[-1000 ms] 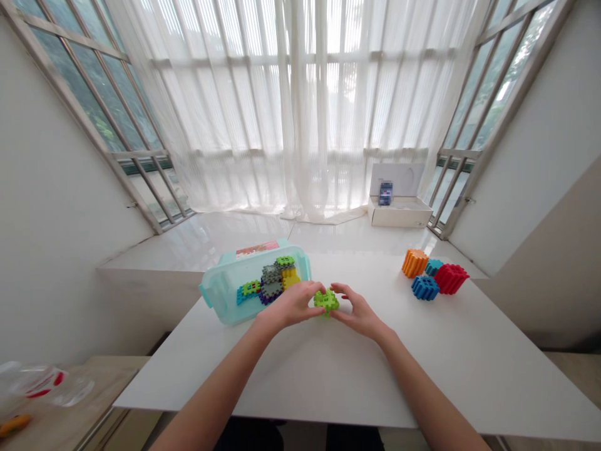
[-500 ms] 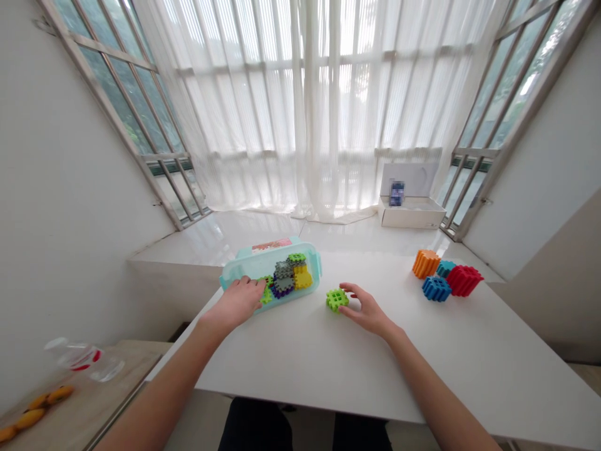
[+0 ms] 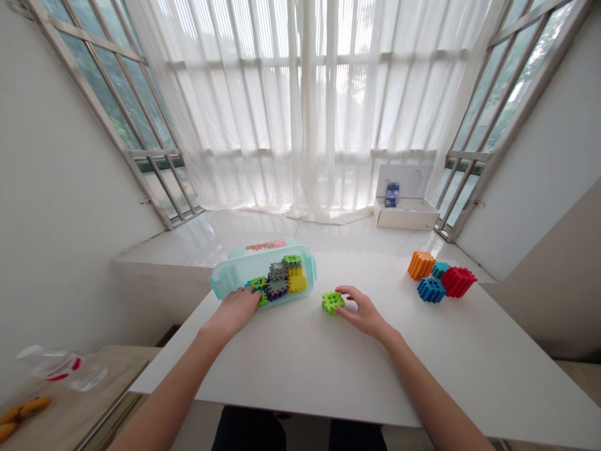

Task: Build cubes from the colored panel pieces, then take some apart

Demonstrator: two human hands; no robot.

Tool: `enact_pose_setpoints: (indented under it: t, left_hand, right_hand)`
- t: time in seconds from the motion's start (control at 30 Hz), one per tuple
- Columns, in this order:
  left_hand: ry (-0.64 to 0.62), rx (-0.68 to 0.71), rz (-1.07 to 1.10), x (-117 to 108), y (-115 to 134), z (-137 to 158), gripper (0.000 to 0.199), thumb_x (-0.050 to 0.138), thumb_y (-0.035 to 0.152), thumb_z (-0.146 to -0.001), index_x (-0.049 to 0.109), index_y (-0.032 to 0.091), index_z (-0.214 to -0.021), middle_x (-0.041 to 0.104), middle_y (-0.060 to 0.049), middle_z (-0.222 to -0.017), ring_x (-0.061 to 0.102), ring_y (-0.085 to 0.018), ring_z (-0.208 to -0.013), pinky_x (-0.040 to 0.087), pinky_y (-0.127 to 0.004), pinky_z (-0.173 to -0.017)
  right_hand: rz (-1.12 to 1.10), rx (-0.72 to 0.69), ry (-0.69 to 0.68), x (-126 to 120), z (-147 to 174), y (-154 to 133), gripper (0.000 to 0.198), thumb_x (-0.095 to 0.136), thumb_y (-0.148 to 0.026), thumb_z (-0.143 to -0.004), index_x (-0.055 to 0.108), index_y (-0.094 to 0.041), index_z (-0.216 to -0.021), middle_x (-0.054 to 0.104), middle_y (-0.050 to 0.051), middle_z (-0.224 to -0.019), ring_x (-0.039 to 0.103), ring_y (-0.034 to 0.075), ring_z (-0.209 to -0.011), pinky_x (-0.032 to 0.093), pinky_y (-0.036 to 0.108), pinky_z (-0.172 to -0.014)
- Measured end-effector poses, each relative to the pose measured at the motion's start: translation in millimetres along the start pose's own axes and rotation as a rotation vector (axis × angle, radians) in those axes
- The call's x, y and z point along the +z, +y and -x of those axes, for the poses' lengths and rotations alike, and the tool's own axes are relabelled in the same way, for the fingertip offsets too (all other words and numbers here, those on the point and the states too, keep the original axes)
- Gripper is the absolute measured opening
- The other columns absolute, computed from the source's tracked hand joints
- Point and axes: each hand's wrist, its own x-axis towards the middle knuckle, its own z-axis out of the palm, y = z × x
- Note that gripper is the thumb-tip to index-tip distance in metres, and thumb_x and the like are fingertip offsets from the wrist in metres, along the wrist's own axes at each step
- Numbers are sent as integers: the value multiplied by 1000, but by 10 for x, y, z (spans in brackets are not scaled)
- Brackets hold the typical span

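My right hand (image 3: 364, 312) is curled at the right side of a light-green interlocking block (image 3: 333, 303) on the white table, thumb at its front corner and index finger at its back corner. My left hand (image 3: 238, 307) reaches over the near rim of a pale turquoise plastic bin (image 3: 230, 272). Its fingertips dip among green pieces (image 3: 258, 284) and are partly hidden. Beside them in the bin lie grey toothed pieces (image 3: 278, 279), a yellow block (image 3: 297, 280) and another green piece (image 3: 292, 259).
On the right of the table (image 3: 300, 369) stand an orange block (image 3: 421, 265), a teal block (image 3: 440, 270), a blue block (image 3: 431, 290) and a red block (image 3: 459, 282). A white box (image 3: 406, 214) sits by the curtain. A plastic bottle (image 3: 66, 368) lies at lower left near yellow fruit (image 3: 28, 408).
My left hand has drawn slightly back and left in the bin, uncovering more of the green pieces. My right hand stays at the green block. The whole view has shifted a little.
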Motion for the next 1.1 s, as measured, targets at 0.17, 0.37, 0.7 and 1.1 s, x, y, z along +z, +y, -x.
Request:
enact_pose_setpoints:
  t: [0.17, 0.37, 0.7, 1.1]
  left_hand:
    - [59, -60, -42, 3, 88, 32, 21, 49, 11, -86, 68, 13, -94, 63, -17, -101, 63, -32, -95, 51, -40, -78]
    - [294, 20, 305, -260, 516, 159, 19, 46, 28, -95, 63, 20, -99, 67, -7, -99, 65, -22, -90, 51, -30, -73]
    - [162, 450, 430, -499, 1419, -348, 28, 65, 38, -83, 66, 19, -104, 68, -9, -104, 64, -25, -98, 51, -32, -83]
    - [107, 439, 352, -549, 1489, -480, 32, 68, 30, -76, 60, 18, -104, 68, -8, -94, 66, -27, -87, 50, -32, -74]
  right_hand:
    - [5, 8, 0, -4, 0, 16, 43, 67, -29, -81, 55, -26, -122, 62, 6, -123, 59, 23, -113, 50, 41, -96]
    - [-2, 98, -50, 14, 20, 61, 55, 72, -28, -76, 52, -26, -127, 60, 7, -126, 59, 23, -114, 50, 42, -97]
    - [-49, 104, -52, 6, 24, 105, 58, 74, -35, -77, 50, -25, -129, 62, 9, -125, 62, 24, -110, 51, 43, -96]
    - [-78, 101, -60, 0, -4, 37, 57, 72, -25, -75, 51, -24, -128, 64, 7, -120, 63, 23, -105, 51, 41, -94]
